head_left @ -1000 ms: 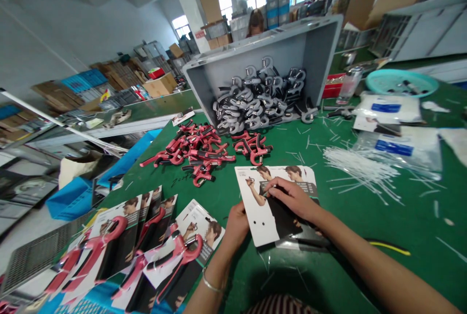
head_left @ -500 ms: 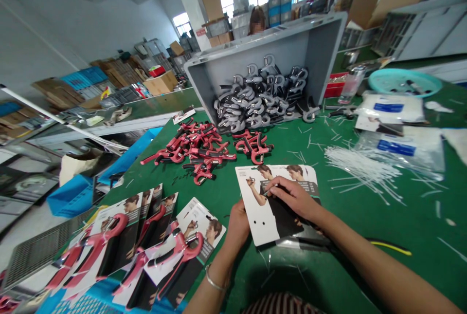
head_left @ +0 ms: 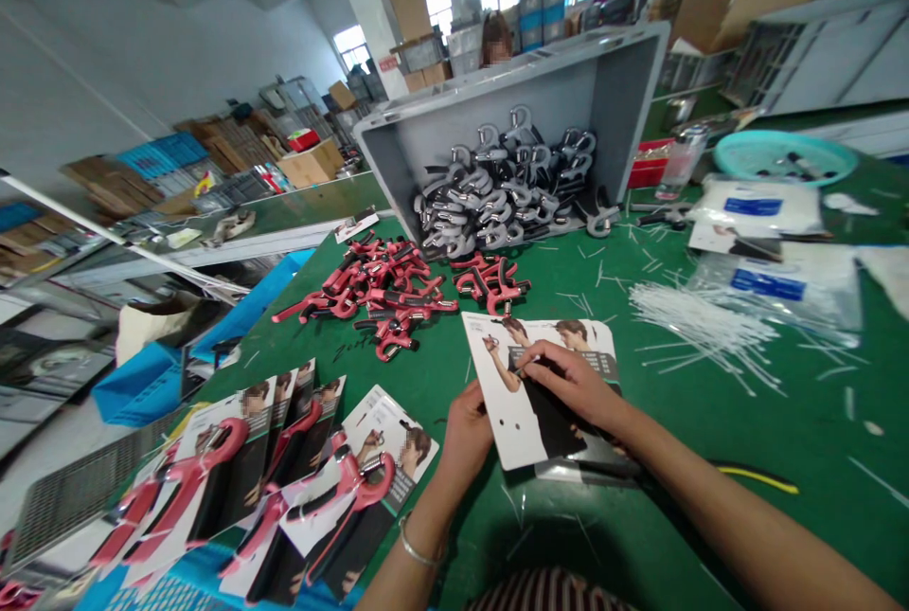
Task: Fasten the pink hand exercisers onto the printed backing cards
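A printed packaging card [head_left: 516, 412] with two punched holes near its lower end is held tilted in front of me. My left hand [head_left: 469, 426] grips its left side, with the fingertips hidden behind it. My right hand [head_left: 572, 384] lies over the card's face, thumb and fingers pressed together near the printed arm; whatever is between them is too small to make out. Under the right hand, more packaging cards [head_left: 602, 338] lie in a stack. Beyond them is a pile of red-and-black hand grips [head_left: 387, 279].
A tipped grey crate [head_left: 490, 95] holds many grey hand grips [head_left: 497, 194]. White cable ties [head_left: 703, 327] lie to the right, near plastic bags [head_left: 767, 284] and a turquoise tray [head_left: 731, 161]. Carded red grips [head_left: 220, 450] lie at left. Another person [head_left: 495, 41] is behind the crate.
The front card has tilted a little and its lower end has risen slightly. My left hand has shifted slightly up and right along with it. My right hand stays almost in place.
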Available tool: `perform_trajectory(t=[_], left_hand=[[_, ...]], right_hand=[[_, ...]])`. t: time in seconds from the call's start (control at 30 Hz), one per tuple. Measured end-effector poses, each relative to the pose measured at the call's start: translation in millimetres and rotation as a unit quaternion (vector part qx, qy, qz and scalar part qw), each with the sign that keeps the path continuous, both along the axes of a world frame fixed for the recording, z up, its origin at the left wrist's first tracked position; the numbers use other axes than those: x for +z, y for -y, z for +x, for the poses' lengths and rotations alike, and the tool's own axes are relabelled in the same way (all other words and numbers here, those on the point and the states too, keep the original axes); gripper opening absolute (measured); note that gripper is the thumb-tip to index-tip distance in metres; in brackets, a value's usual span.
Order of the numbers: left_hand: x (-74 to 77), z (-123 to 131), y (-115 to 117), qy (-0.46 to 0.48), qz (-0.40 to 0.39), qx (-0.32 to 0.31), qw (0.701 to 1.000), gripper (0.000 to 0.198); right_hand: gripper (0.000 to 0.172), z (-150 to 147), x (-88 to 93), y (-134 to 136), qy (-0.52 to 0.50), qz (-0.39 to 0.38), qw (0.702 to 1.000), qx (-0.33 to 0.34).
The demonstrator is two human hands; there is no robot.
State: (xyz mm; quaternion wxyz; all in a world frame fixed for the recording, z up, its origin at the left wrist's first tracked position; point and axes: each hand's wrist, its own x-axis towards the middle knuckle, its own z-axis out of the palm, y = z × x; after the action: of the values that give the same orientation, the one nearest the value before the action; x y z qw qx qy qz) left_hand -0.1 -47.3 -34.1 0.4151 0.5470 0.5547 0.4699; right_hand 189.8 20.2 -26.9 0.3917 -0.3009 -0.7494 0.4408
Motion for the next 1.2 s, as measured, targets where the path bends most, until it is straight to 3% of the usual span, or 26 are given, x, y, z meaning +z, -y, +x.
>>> perform_trajectory(t=[0.43, 0.7, 0.87, 1.0, 1.2], left_hand=[[8.4, 1, 4, 0.030, 0.006, 0.036, 0.999, 0.016], [-4.4, -3, 1, -0.012, -0.033, 0.008, 0.999, 0.012], [-2.8, -1, 2, 0.010, 0.010, 0.007, 1.000, 0.015], [8.4, 5, 2, -0.020, 0.051, 0.002, 0.998, 0.016], [39.4, 25, -9, -0.180, 0.122, -0.030, 0.976, 0.025]], right_hand=[[0.016, -2, 0.3, 2, 0.012, 0.048, 0.999, -0.009], [0.017, -1, -1.0, 4, 0.023, 0.056, 0.998, 0.012], [0.017, -2, -0.4, 4, 0.007, 0.044, 0.999, -0.019], [0.017, 0, -1.6, 3, -0.030, -0.005, 0.999, -0.037], [0.016, 5, -10.3, -1, -0.154, -0.175, 0.971, -0.052]])
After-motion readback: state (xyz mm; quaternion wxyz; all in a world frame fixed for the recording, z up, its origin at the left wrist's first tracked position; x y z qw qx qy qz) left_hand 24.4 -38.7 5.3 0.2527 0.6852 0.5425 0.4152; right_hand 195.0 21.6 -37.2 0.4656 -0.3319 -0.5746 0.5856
